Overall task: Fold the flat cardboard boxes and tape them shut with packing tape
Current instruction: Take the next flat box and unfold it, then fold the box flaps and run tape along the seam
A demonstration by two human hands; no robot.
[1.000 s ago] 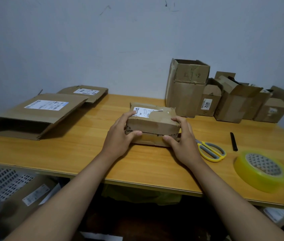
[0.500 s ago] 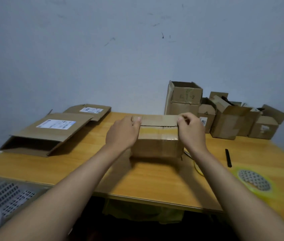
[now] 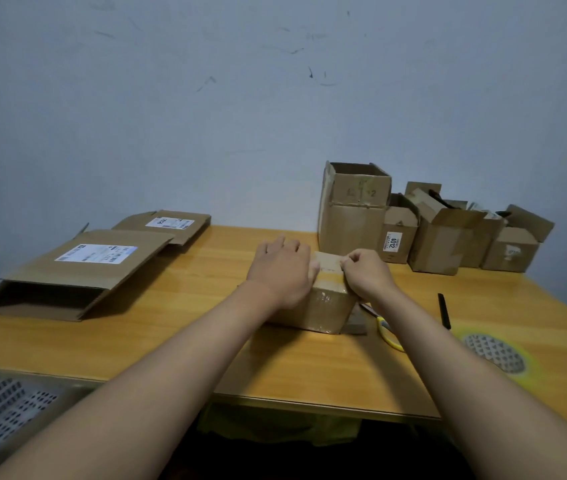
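Note:
A small brown cardboard box [image 3: 323,306] stands in the middle of the wooden table [image 3: 178,341], its front face glossy with tape. My left hand [image 3: 280,271] lies over the box's top left part, fingers spread flat across it. My right hand [image 3: 367,273] sits at the top right edge with its fingers curled, pinching at the top flap there. A roll of clear yellowish packing tape [image 3: 497,355] lies flat near the table's right front. Yellow-handled scissors [image 3: 387,332] lie just right of the box, partly hidden by my right forearm.
Two flattened boxes with white labels [image 3: 77,271] [image 3: 167,225] lie at the left. Several folded open-topped boxes [image 3: 355,206] stand along the wall at the back right. A black pen [image 3: 444,310] lies right of the scissors. A perforated basket [image 3: 1,407] sits below the table's left front.
The box was turned up onto another side, its label face no longer showing. Both hands moved from its sides to its top edge. My view tilted upward.

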